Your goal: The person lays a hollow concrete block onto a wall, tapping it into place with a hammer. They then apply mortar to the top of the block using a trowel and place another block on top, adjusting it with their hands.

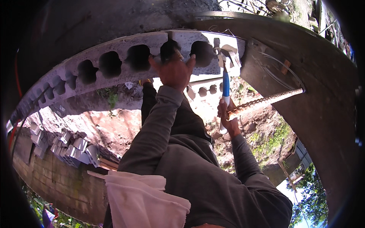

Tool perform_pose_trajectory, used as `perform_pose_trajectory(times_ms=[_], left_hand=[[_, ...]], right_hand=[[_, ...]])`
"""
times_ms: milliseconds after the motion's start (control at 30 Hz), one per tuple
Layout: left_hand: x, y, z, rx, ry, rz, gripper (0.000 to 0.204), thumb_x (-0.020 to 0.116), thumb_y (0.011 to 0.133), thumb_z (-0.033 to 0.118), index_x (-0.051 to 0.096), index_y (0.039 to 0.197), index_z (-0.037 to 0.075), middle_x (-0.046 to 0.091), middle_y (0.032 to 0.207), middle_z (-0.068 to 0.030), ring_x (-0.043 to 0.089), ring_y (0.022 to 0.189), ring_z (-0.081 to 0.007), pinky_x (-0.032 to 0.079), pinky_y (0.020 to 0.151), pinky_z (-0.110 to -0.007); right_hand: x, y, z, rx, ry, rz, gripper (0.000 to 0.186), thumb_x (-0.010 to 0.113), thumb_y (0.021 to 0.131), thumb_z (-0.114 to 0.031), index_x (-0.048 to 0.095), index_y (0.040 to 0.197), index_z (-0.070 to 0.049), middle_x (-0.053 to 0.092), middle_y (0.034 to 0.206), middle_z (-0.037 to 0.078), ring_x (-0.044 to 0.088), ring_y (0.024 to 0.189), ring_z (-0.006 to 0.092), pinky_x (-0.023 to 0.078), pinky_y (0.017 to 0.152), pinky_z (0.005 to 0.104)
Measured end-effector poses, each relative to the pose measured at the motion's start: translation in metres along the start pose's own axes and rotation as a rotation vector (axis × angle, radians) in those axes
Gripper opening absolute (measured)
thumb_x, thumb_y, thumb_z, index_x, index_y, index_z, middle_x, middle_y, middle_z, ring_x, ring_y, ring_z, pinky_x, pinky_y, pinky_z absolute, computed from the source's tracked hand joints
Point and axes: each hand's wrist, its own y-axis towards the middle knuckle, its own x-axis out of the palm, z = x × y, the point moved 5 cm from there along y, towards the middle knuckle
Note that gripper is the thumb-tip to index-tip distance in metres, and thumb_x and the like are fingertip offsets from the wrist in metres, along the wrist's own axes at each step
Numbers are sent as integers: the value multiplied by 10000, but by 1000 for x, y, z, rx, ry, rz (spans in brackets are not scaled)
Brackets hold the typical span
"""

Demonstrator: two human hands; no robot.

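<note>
My left hand (175, 74) lies on top of a grey hollow concrete block wall (146, 41), over a dark hollow beside a joint. Its thumb and outer finger are spread apart on the block; the middle fingers reach towards the hollow and are partly hidden. My right hand (229, 119) is closed around the handle of a hammer (226, 83) with a blue and white grip. The hammer's metal head is up at the wall's right end, by a broken, sunlit block corner (234, 57). A ridged rusty rebar (266, 102) runs close past my right hand.
A dark concrete surface (323, 87) curves along the right, with a loop of wire (283, 70) on it. Stacked grey blocks (74, 150) lie on the ground at the left. A pale cloth (140, 201) hangs at my left side. Rough soil (121, 127) lies below.
</note>
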Motion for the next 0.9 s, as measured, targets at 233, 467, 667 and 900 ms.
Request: perform_pose_trajectory(times_ms=[233, 467, 667, 900], left_hand=[[-54, -8, -17, 110, -234, -68, 344, 625, 949, 321, 675, 1112, 22, 725, 916, -126, 694, 908, -284, 238, 1160, -631], [-147, 99, -7, 386, -626, 102, 158, 599, 878, 125, 688, 987, 53, 678, 821, -110, 654, 769, -307, 487, 799, -439], [3, 169, 116, 945, -620, -487, 198, 572, 910, 159, 659, 1006, 8, 691, 920, -202, 686, 852, -382, 566, 782, -452], [74, 171, 167, 1207, -523, -462, 261, 587, 886, 207, 617, 717, 11, 657, 775, -182, 691, 829, -353, 566, 783, -457]], right_hand=[[-1, -2, -37, 12, 327, -16, 376, 493, 1073, -427, 513, 896, -95, 484, 623, -20, 471, 509, 63, 397, 471, 252], [-8, 4, -24, 32, 121, -5, 516, 521, 1032, -530, 563, 921, -29, 520, 615, 27, 502, 550, 118, 389, 509, 322], [-13, 10, -13, -30, 5, -17, 413, 516, 1044, -407, 572, 1015, 2, 566, 627, 135, 581, 564, 244, 447, 542, 403], [-14, 10, -18, -53, 58, -37, 390, 517, 1052, -381, 545, 957, -4, 534, 623, 130, 541, 549, 235, 431, 534, 405]])
